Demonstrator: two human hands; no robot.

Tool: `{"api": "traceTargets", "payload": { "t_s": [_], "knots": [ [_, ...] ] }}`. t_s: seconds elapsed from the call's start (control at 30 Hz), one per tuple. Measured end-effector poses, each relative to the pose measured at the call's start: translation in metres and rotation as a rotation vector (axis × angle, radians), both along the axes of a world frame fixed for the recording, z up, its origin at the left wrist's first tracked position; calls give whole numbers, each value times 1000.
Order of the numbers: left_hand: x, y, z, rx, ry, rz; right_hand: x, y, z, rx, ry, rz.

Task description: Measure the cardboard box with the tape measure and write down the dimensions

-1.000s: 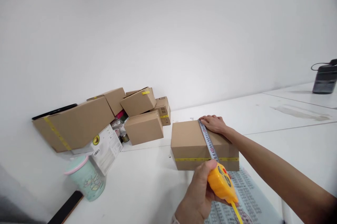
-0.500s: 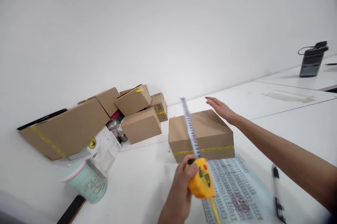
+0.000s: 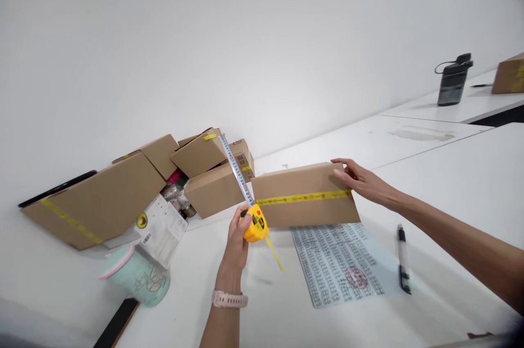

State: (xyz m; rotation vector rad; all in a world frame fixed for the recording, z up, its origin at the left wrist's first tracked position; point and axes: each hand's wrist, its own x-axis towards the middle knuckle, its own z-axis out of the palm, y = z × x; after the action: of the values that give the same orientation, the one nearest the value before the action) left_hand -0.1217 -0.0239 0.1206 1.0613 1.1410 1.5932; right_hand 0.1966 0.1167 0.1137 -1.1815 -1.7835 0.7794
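My left hand (image 3: 238, 231) is closed around a yellow tape measure (image 3: 256, 223), its thumb near the black button. The marked blade (image 3: 236, 169) sticks out up and to the left, and a yellow strap hangs from the case. My right hand (image 3: 360, 180) grips the upper right corner of a cardboard box (image 3: 303, 187), thumb on the near face and fingers over the top. Yellow tape runs across that face, and the box looks tilted. Below it lies a bluish printed sheet (image 3: 339, 266) with a red round mark, partly hidden by the box.
Several cardboard boxes (image 3: 216, 190) are stacked at left against the wall. Nearer stand a mint tumbler (image 3: 141, 277) with a pink rim and a white carton (image 3: 159, 231). A pen (image 3: 403, 261) lies right of the sheet. A dark bottle (image 3: 453, 83) stands at far right.
My right hand has come down onto the box corner and the box has tipped, showing more of its taped face. My left hand has moved left and up with the tape measure.
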Motion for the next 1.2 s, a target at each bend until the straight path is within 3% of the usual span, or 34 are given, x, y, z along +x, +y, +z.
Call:
{"api": "traceTargets", "payload": {
  "t_s": [0.13,0.27,0.37,0.53,0.6,0.67,0.77,0.93,1.2],
  "knots": [
    [-3,2,24,20,44,-59,-1,10,26,-33,-106,-133],
    [16,-14,30,43,78,-18,-6,27,30,100,-125,-174],
    [51,-39,13,42,39,-19,-10,37,31,201,-116,-86],
    [120,-68,-50,-96,-193,-331,-18,40,32,357,-143,-46],
    [134,-69,-71,-171,-266,-393,-21,37,32,417,-171,-35],
    [139,-68,-83,-220,-290,-399,-23,34,31,475,-213,-39],
    [135,-65,-87,-238,-293,-395,-25,28,31,566,-310,-70],
    [130,-62,-79,-232,-264,-402,-26,26,30,684,-519,-72],
    [136,-65,-89,-262,-242,-389,-27,32,29,705,-640,-61]
  ]
}}
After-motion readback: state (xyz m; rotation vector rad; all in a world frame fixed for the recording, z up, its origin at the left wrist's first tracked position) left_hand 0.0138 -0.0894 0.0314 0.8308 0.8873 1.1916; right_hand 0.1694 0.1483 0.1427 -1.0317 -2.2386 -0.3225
